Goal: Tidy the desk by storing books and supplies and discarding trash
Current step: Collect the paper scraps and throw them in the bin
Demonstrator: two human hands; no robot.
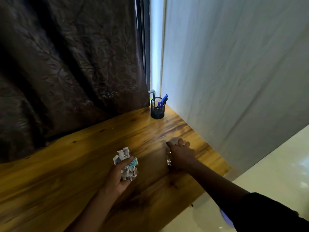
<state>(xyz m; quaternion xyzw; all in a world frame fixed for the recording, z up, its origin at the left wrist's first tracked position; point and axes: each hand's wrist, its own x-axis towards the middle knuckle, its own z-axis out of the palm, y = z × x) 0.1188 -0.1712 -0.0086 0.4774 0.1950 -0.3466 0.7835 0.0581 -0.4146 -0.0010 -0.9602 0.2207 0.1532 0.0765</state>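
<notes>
Table (70, 164): wooden, its right edge dropping to the floor (275, 164) — anything nudged there falls.
Pen holder (157, 108): far corner, well apart from both hands.
Left hand (119, 177): fingers curled round crumpled paper (127, 162) at near centre; an overfull grip could shed a ball.
Right hand (181, 154): spread flat over a small shiny scrap (168, 161) — whether it grips, cannot tell; the scrap might slip.

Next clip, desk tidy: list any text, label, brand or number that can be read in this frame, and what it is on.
No text can be read.
Crumpled paper gripped by the left hand: dark and teal printed marks, too blurred to read.
Pens in the mesh pen holder: no readable markings.
Desk, curtains: none.
</notes>
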